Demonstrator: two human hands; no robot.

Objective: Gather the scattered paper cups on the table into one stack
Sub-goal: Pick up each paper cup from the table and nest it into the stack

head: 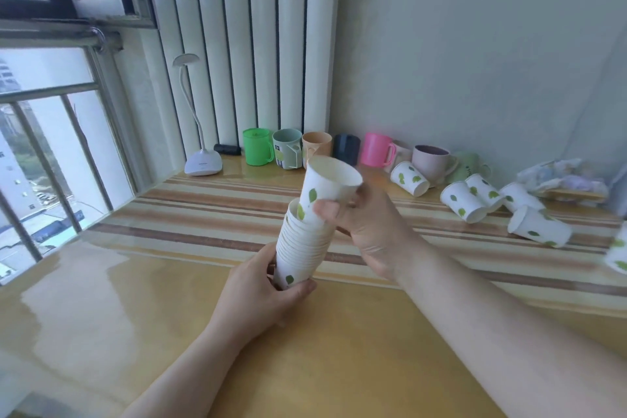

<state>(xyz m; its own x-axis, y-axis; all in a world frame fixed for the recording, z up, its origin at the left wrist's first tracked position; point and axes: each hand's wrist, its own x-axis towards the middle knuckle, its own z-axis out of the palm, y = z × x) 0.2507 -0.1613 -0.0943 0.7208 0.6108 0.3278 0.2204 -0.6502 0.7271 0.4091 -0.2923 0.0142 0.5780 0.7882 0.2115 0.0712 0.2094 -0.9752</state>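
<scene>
The left hand [263, 285] is gripping the base of the stack [300, 248], steadying it, while the right hand [366, 224] is pinching a paper cup [327, 192] and seating it in the top, tilted, wrist cocked inward. Both hands are closed, meeting mid-air above the table [135, 299]. Loose cups [470, 202] are lying tipped over, well beyond the right hand.

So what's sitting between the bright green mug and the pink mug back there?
In the head view, three mugs stand in the row between the green mug and the pink mug: a grey-green mug, a tan mug and a dark mug.
</scene>
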